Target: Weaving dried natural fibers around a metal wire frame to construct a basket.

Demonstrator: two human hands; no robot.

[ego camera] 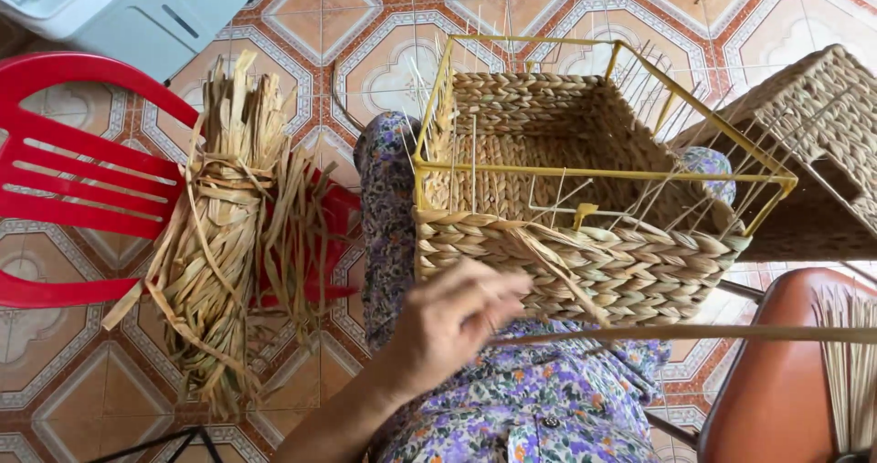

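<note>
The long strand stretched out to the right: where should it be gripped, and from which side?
Probably close to the half-woven basket, beside the left hand, coming from above. The long strand lies flat and taut there; its far end runs out of view.

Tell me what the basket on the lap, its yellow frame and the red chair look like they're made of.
Basket: twisted dried plant fibre, probably grass or rush, matte tan, like the loose bundle. Yellow frame: thin painted rods, likely metal. Red chair: moulded plastic by its glossy slats. The left hand holds a strand.

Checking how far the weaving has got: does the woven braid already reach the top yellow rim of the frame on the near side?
No. On the near side the woven braid stops well below the top yellow rim, leaving bare spokes between.
</note>
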